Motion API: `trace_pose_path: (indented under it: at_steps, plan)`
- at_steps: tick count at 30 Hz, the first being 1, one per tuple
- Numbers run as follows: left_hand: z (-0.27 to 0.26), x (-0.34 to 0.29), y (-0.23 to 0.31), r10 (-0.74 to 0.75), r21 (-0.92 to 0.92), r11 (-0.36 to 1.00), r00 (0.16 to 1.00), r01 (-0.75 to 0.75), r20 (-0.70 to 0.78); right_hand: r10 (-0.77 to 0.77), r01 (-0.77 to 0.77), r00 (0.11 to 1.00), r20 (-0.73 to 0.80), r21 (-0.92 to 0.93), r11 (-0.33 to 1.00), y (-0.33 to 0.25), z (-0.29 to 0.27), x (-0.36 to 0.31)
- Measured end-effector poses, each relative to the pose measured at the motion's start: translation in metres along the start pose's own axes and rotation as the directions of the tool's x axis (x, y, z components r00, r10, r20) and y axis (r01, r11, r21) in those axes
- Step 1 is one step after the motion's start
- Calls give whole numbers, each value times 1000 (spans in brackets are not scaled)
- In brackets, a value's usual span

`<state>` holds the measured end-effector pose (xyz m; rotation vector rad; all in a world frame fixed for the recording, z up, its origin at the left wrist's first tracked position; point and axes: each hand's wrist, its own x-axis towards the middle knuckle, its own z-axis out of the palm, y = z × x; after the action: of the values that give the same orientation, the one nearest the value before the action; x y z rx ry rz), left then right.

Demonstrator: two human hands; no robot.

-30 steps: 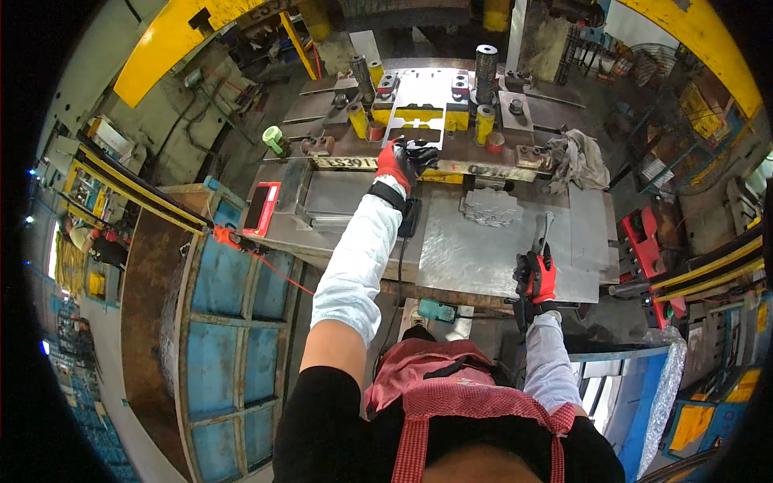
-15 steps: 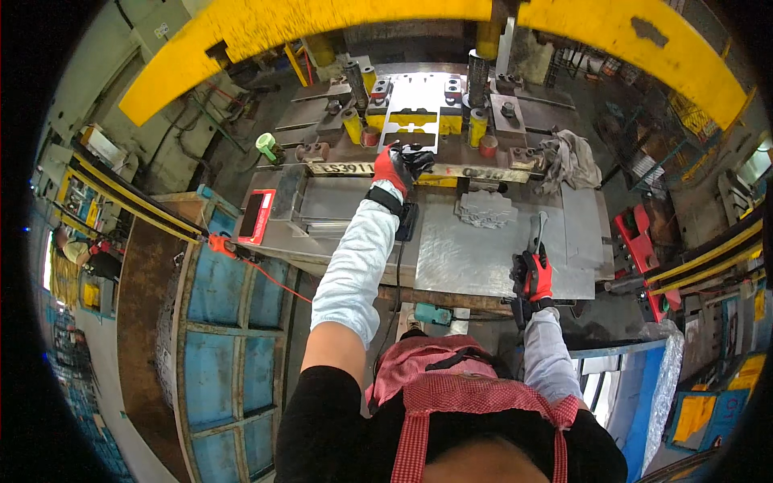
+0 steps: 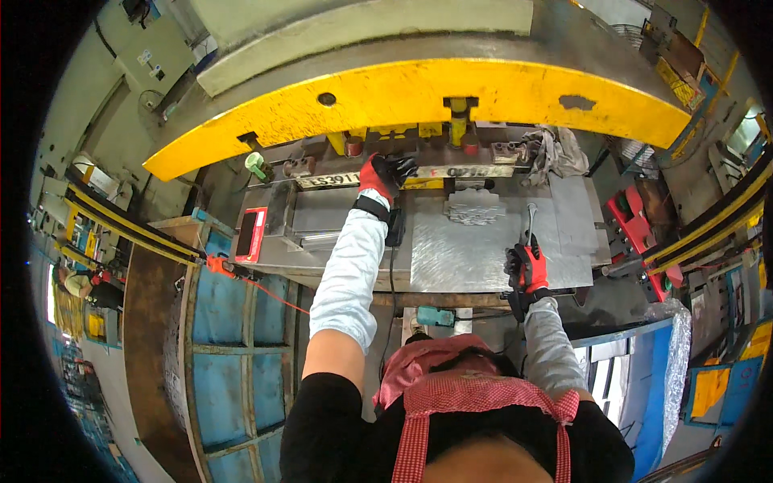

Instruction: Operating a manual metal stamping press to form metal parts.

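Note:
My left hand (image 3: 386,175), in a red and black glove, is at the front edge of the die (image 3: 330,179). Its fingers are curled; whatever they may hold is hidden. In my right hand (image 3: 527,270), closed, a slim metal tool with a rounded head (image 3: 531,212) points away from me, above a flat metal sheet (image 3: 451,258). A small pile of grey, jagged-edged metal pieces (image 3: 473,207) lies on that sheet's far part. Over the die hangs the press's yellow beam (image 3: 386,97), which covers most of the die from view.
A grey rag (image 3: 560,153) drapes over the die's right end. On the left stand a red-framed panel (image 3: 253,235), a pale green cup-shaped thing (image 3: 256,166) and a blue-panelled rack (image 3: 217,362). A red stand (image 3: 632,221) is right of the bench. Another person (image 3: 88,286) is far left.
The yellow beam now sits lower and nearer in view, hiding the die top and the bright sheet on it. My left hand has shifted slightly left; my right still grips the tool.

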<state>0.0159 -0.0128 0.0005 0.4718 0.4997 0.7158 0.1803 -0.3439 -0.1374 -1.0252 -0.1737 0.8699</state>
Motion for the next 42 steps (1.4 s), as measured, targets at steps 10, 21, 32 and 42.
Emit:
trace_pose_path:
  at_steps: [10, 21, 32, 42]
  plan:
    - [-9, 0, 1, 18, 0, 1000, 999, -18, 31, -1, 0, 1000, -30, -48, 999, -7, 12, -13]
    - [-20, -3, -1, 84, 205, 966, 940, -158, 330, -78, 60, 993, -92, -191, 980, -13, 25, -8]
    - [-53, -7, 2, 27, -83, 997, 966, -6, 259, -34, 327, 867, 497, -516, 792, -104, 300, 103]
    - [-125, -57, 31, 138, 871, -88, 860, -483, 491, -92, 340, 847, 523, -401, 851, -108, 249, 57]
